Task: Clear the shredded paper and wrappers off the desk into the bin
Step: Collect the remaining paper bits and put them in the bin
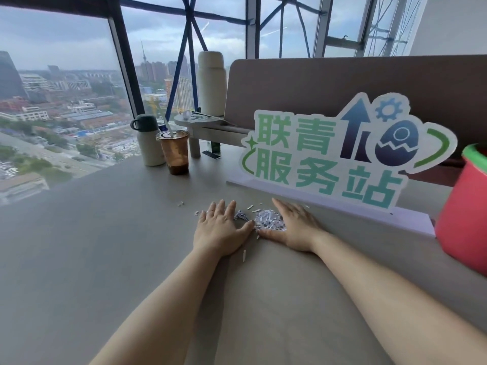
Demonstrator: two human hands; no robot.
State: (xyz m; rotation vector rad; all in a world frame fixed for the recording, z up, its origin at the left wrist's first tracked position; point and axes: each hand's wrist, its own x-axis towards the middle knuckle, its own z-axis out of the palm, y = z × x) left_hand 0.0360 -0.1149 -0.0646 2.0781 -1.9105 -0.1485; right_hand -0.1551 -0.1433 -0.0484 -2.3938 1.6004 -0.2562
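Step in hand, as judged: gathering.

- **Shredded paper** (268, 223): heaped on the desk (105, 259) just in front of the sign (342, 156) and enclosed between both hands.
- **Left hand** (220, 227): laid flat with fingers spread, at the heap's left edge.
- **Right hand** (292, 227): fingers straight, set against the heap's right side.
- Nothing is pinched.
- **Stray strips** (244, 255): scattered in front of the sign.
- **Next move**: a two-handed scoop is called for, carried to the bin (466, 219) right of the sign.
- **Sign lettering read**: 联青服务站.

White shredded paper (268, 222) heaped on desk (105, 259); strays nearby.
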